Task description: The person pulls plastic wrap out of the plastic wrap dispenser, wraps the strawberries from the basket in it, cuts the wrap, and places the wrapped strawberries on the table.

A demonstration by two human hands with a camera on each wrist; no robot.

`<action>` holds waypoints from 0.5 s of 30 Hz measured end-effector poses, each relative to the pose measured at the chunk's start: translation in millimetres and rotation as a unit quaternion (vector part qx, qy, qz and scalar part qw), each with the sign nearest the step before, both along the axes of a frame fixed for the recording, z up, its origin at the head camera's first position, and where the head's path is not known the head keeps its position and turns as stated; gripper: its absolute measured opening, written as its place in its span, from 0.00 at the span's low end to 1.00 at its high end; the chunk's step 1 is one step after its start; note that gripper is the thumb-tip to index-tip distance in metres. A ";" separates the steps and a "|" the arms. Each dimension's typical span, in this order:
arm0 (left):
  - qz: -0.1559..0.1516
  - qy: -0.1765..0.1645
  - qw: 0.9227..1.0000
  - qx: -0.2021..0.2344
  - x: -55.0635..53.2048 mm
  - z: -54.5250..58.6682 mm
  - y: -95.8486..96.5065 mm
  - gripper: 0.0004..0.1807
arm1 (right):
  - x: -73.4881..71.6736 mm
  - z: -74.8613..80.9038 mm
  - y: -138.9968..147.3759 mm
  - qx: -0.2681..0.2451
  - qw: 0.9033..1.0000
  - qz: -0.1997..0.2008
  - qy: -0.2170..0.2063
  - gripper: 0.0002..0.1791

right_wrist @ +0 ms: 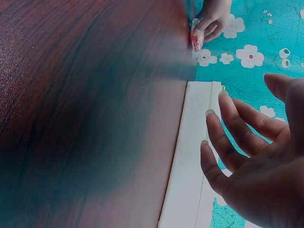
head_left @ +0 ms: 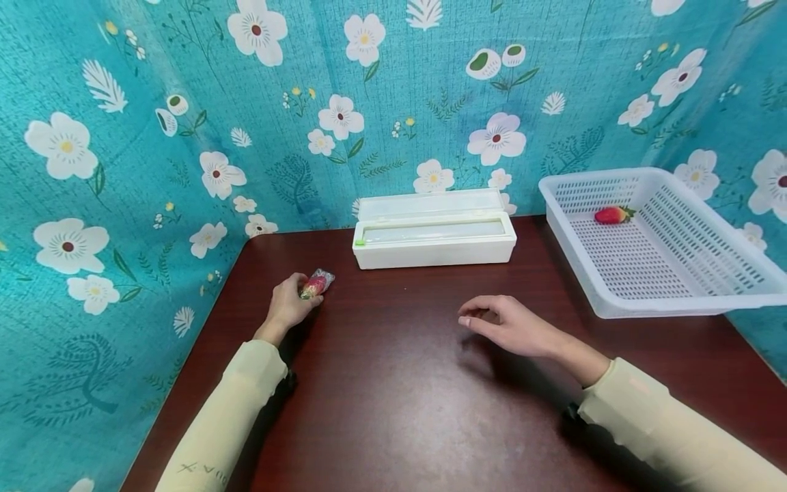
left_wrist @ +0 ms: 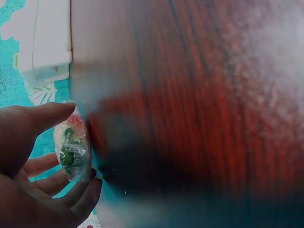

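My left hand (head_left: 289, 302) holds a strawberry (head_left: 315, 285) wrapped in clear film, thumb on one side and fingers on the other, low over the left part of the table. In the left wrist view the wrapped strawberry (left_wrist: 73, 147) shows its green leaves through the crinkled film. My right hand (head_left: 513, 326) is over the table right of centre, fingers loosely bent and nothing in them. Behind both hands stands a long white cling film box (head_left: 435, 254), its lid raised and clear film showing inside.
A white plastic basket (head_left: 688, 301) stands at the right of the dark wooden table (head_left: 369, 410), with one bare strawberry (head_left: 613, 215) in it. Blue flowered cloth (head_left: 295, 171) hangs behind and along the sides.
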State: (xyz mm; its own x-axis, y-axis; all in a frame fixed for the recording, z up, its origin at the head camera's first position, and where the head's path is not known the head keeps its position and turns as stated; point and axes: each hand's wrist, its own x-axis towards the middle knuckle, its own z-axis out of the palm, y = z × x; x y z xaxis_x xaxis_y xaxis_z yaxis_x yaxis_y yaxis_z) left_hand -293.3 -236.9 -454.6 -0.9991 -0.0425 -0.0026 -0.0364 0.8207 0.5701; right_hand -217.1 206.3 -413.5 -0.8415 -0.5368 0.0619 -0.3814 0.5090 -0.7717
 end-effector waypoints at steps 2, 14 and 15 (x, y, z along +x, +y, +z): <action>-0.003 0.001 1.000 -0.003 0.1 0.3 -0.2 0.34 | 0.0 -0.5 0.4 0.001 1.000 0.001 0.004 0.14; -0.059 0.121 0.988 -0.078 8.2 19.9 30.3 0.43 | -8.2 21.8 5.0 0.028 0.988 -0.015 0.150 0.12; -0.073 0.137 0.984 -0.089 8.3 24.5 36.7 0.43 | -10.4 25.8 5.3 0.039 0.986 -0.021 0.160 0.13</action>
State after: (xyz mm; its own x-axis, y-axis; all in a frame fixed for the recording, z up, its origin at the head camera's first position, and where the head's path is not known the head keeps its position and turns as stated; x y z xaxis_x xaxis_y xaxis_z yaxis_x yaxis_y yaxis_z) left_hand -284.9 -200.1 -430.2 -0.9565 0.1272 0.2624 0.2253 0.8937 0.3881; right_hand -227.5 211.6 -387.7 -0.8075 -0.5150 0.2878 -0.5759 0.5822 -0.5740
